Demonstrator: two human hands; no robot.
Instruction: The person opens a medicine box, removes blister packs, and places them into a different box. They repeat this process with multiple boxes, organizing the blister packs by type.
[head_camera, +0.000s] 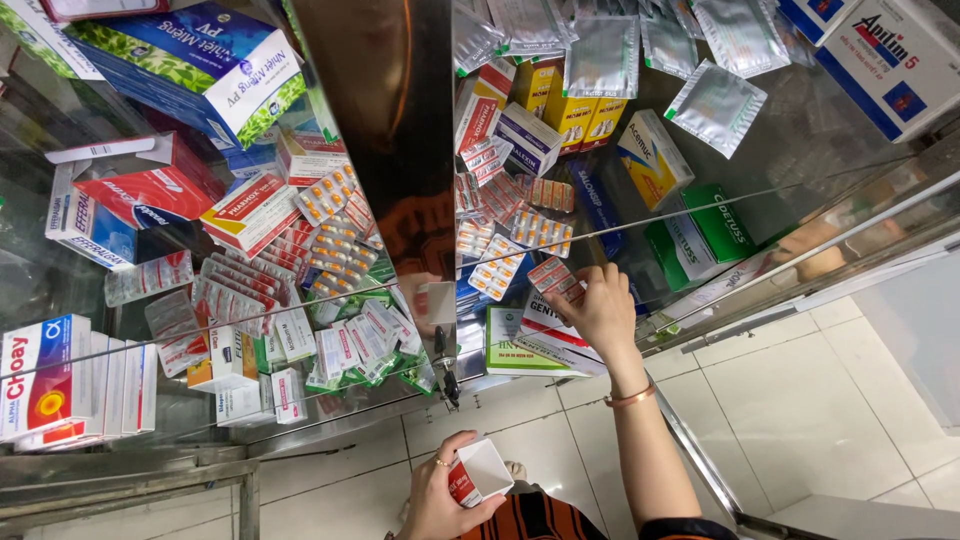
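Grip, right hand: right hand is inside the glass cabinet, fingers pinched together on a red and white pill strip.
Grip, left hand: left hand is down low near the body, fingers wrapped around a small white box with a red end. The box is open at the top and looks empty inside.
Head view, where the strip is: the pill strip sits at the edge of a pile of pill strips on the glass shelf, just above a green and white flat box. It is lifted a little, touching the fingertips.
Head view, things around: yellow boxes, a green box and silver packets lie farther back. More strips and boxes fill the left side behind the mirror post.
How far along: one strip is picked up in the cabinet. Nothing is in the open box yet, as far as I can see, so I think filling it is what is left.
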